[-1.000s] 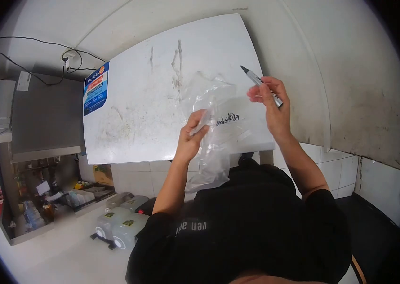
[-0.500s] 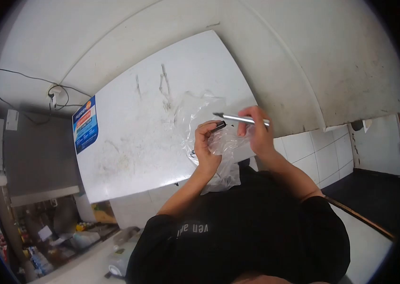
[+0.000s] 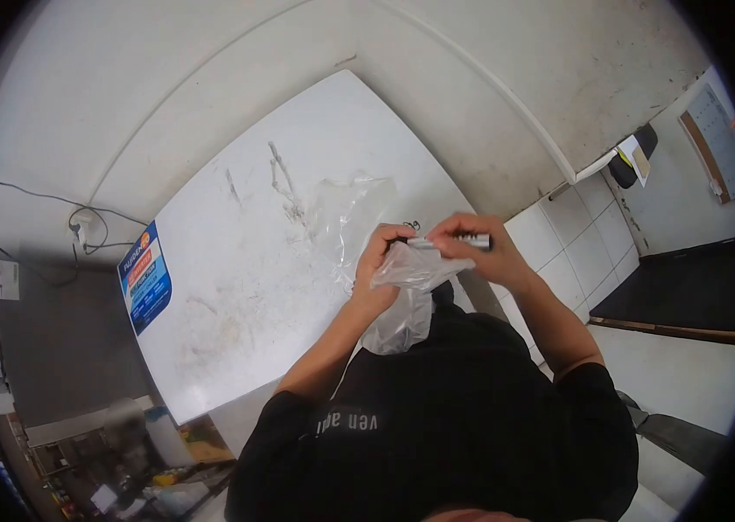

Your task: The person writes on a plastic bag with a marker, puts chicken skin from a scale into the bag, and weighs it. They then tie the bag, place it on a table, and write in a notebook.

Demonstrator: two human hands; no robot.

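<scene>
My left hand [image 3: 374,261] is closed around a small black marker cap [image 3: 399,240]. In my right hand [image 3: 491,254] is a silver marker [image 3: 424,244], gripped along its barrel with its left end right at the cap. The marker lies nearly level between both hands, its tip out of sight. A clear plastic bag [image 3: 420,271] bunches below my fingers and drapes down against the black shirt. Dark handwritten marks [image 3: 412,226] show just above the marker. More of the clear plastic spreads over the white top.
The white top [image 3: 237,331] of an appliance, scuffed and smudged, carries a blue brand sticker [image 3: 147,280] on its left corner. Cables run to a wall socket [image 3: 80,228]. At lower left is a cluttered area [image 3: 159,496]; on the right, a black surface [image 3: 672,283].
My hands have come together, bringing the marker's exposed tip to the cap. The marker has turned to nearly level, and the bag is now gathered up between my hands. The view has turned slightly.
</scene>
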